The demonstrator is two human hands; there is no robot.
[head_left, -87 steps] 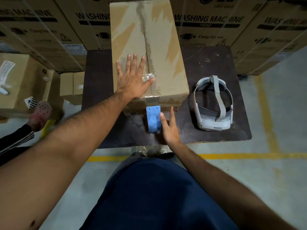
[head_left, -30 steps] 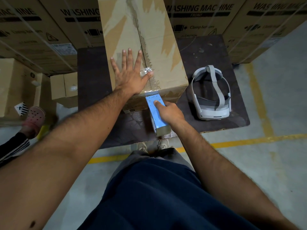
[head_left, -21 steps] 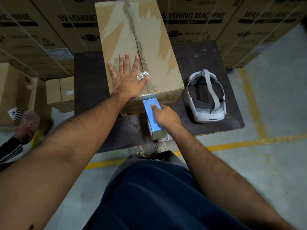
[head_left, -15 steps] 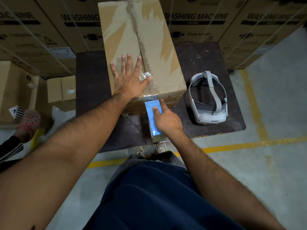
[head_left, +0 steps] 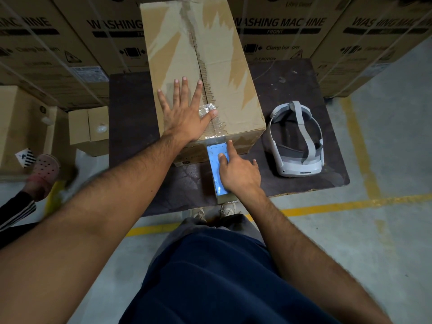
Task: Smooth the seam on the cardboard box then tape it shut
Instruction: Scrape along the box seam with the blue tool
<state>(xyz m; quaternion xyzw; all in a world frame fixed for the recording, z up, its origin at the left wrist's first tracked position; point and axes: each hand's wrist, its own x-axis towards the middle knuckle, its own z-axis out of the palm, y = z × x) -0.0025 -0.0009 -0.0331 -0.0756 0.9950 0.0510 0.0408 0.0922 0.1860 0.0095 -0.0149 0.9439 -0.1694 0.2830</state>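
Box [head_left: 198,73]: stiff, looks steady; left hand [head_left: 184,118] flat, open, at 9 o'clock of seam [head_left: 203,66].
Tape tool [head_left: 217,167]: maybe light; right hand [head_left: 238,169] on top, grip unclear.

A single wide-angle view from the person's head looks forward and steeply down, close over both forearms, onto the dark tabletop [head_left: 292,94] ahead, with stacked cartons [head_left: 292,31] at the far edge.

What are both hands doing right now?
Left hand: open, flat on the box, thumb on the tape.
Right hand: holding the blue tape dispenser.
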